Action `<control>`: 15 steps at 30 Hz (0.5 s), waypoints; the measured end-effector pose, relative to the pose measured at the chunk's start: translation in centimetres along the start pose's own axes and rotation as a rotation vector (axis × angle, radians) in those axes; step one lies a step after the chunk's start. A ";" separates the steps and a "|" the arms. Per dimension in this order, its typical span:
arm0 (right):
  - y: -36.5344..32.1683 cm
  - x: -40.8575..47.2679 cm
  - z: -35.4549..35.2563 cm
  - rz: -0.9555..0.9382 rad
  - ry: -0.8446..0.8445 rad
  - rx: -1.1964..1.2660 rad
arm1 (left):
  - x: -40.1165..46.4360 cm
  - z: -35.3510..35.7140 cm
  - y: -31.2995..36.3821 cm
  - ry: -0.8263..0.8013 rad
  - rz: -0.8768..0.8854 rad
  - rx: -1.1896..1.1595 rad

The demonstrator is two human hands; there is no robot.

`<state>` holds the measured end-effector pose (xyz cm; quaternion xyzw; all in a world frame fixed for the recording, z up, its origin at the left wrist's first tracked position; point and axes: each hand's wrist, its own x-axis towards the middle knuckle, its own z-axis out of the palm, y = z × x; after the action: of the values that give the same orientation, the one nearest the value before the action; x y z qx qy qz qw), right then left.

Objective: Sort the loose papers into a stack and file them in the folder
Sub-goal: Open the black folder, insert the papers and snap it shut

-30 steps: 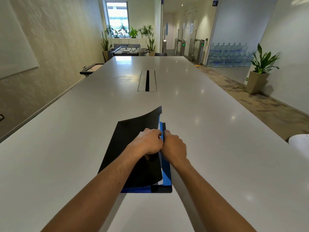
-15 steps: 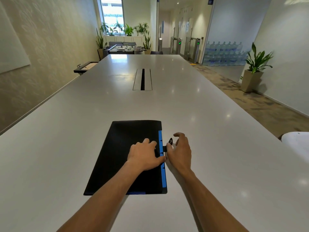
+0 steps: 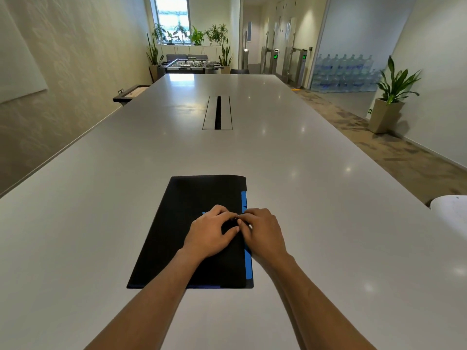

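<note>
A black folder (image 3: pixel 192 223) with a blue strip along its right edge (image 3: pixel 244 198) lies closed and flat on the white table (image 3: pixel 328 198), directly in front of me. My left hand (image 3: pixel 209 236) rests on the cover near that edge, fingers curled. My right hand (image 3: pixel 262 231) comes in from the right, and its fingertips meet the left hand's at a small closure tab (image 3: pixel 237 218). The tab is mostly hidden by the fingers. No loose papers show; only a white sliver peeks out beside my right hand.
A long cable slot (image 3: pixel 217 112) runs down the middle of the table, further away. A white rounded object (image 3: pixel 449 205) sits at the table's right edge. The left table edge runs close to a wall. A potted plant (image 3: pixel 389 97) stands on the floor to the right.
The folder's raised cover came down flat. My right hand then drew the small tab from beside the folder's edge over onto the cover, where both hands now meet.
</note>
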<state>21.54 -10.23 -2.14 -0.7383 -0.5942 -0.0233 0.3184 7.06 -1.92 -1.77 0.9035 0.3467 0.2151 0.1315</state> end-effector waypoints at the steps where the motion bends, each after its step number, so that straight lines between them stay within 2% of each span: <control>1: 0.0 0.0 0.1 -0.004 0.001 -0.008 | 0.0 0.1 0.0 0.006 0.007 0.011; 15: -0.3 -0.1 -0.1 -0.053 -0.046 -0.085 | 0.0 0.7 0.0 0.025 0.012 0.087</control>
<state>21.30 -10.36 -2.03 -0.7355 -0.6192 -0.0397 0.2722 7.41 -2.04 -2.37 0.9077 0.3517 0.2118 0.0863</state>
